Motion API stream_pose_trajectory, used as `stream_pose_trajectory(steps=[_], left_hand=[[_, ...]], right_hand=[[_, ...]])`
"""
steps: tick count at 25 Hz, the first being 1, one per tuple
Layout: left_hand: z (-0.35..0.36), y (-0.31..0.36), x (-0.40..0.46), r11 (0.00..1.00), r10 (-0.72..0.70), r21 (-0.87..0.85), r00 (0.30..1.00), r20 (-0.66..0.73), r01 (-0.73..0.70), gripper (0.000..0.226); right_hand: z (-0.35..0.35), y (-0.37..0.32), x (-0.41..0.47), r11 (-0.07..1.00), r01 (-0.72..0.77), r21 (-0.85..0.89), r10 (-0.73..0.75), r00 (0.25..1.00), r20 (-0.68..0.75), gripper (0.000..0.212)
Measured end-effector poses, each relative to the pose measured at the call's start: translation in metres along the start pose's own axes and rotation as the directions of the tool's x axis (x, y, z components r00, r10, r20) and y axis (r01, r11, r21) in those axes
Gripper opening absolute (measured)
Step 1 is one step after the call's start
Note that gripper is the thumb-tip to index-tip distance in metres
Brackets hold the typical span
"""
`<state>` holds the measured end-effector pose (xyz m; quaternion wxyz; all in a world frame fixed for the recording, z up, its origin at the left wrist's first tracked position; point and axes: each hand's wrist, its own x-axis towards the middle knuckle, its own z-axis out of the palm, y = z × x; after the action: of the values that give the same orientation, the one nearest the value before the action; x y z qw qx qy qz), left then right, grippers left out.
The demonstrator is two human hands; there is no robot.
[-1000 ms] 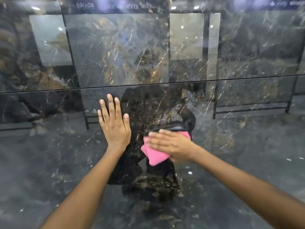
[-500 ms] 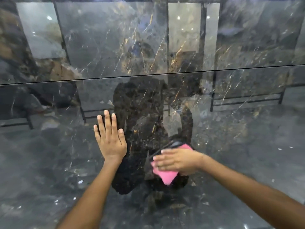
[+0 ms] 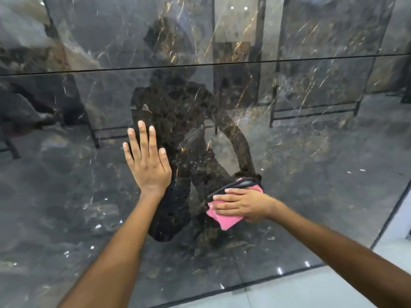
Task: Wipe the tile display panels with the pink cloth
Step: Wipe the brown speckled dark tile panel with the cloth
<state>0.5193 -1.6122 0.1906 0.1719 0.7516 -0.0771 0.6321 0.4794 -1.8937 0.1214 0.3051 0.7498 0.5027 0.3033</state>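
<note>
My right hand (image 3: 241, 204) is pressing the cloth (image 3: 224, 218) flat on the lower panel (image 3: 311, 185), right of centre of the frame, fingers straight and pointing left. My left hand (image 3: 148, 161) is resting open beside it, upper left.

Pink cloth (image 3: 224, 220), glossy black tile panel (image 3: 66, 196) veined gold and white

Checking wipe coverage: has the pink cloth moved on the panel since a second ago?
Yes. The pink cloth has moved down, further below the horizontal seam, and rightward away from the left hand.
</note>
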Motion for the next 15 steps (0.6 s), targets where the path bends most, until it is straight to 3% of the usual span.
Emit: stream_pose_trajectory(steps=[1, 2, 3, 4, 6, 7, 8, 9, 10, 12, 13, 15], left_hand=[[0.0, 0.0, -0.001, 1.0, -0.002, -0.005, 1.0, -0.003, 0.002, 0.052], [0.001, 0.0, -0.001, 1.0, -0.001, -0.004, 1.0, -0.007, 0.001, 0.051], [0.001, 0.0, -0.001, 1.0, 0.002, -0.001, 1.0, -0.011, -0.002, 0.051], [0.001, 0.0, -0.001, 1.0, 0.002, 0.002, 1.0, -0.012, -0.002, 0.051], [0.0, 0.0, -0.001, 1.0, -0.003, 0.0, 1.0, -0.014, 0.003, 0.051], [0.0, 0.0, -0.002, 1.0, -0.003, -0.005, 1.0, -0.02, 0.003, 0.051], [0.0, 0.0, -0.002, 1.0, -0.003, -0.015, 1.0, -0.025, 0.003, 0.051], [0.0, 0.0, -0.001, 1.0, -0.006, -0.022, 1.0, -0.028, 0.006, 0.051], [-0.001, 0.001, 0.0, 1.0, -0.01, -0.023, 0.999, -0.031, 0.01, 0.051], [-0.004, 0.002, -0.003, 0.999, -0.017, -0.034, 1.0, -0.01, 0.017, 0.051], [-0.005, 0.001, -0.011, 0.998, -0.016, -0.052, 1.0, 0.016, 0.017, 0.051], [-0.009, -0.003, -0.045, 0.997, -0.006, -0.073, 0.996, 0.089, 0.013, 0.054]], right_hand=[[-0.007, 0.017, -0.004, 0.998, 0.057, 0.032, -0.056, 0.998, -0.033, 0.082], [-0.02, 0.04, -0.006, 0.997, 0.001, 0.074, 0.007, 0.994, -0.109, 0.079], [-0.038, 0.071, -0.006, 0.986, -0.137, 0.098, 0.154, 0.969, -0.194, 0.075], [-0.055, 0.102, -0.009, 0.942, -0.313, 0.126, 0.337, 0.892, -0.301, 0.07], [-0.074, 0.134, -0.017, 0.72, -0.631, 0.288, 0.677, 0.545, -0.495, 0.062], [-0.067, 0.127, -0.019, 0.589, -0.718, 0.37, 0.775, 0.373, -0.509, 0.062], [-0.046, 0.105, -0.022, 0.504, -0.769, 0.394, 0.819, 0.281, -0.5, 0.066], [-0.022, 0.069, -0.025, 0.494, -0.792, 0.359, 0.834, 0.315, -0.453, 0.073], [0.002, 0.026, -0.028, 0.568, -0.775, 0.276, 0.806, 0.457, -0.377, 0.083], [0.028, -0.044, -0.042, 0.83, -0.554, 0.065, 0.557, 0.818, -0.143, 0.104], [0.028, -0.051, -0.047, 0.902, -0.431, 0.028, 0.431, 0.901, -0.053, 0.109], [0.007, -0.02, -0.037, 0.945, -0.326, -0.004, 0.322, 0.938, -0.129, 0.095]])
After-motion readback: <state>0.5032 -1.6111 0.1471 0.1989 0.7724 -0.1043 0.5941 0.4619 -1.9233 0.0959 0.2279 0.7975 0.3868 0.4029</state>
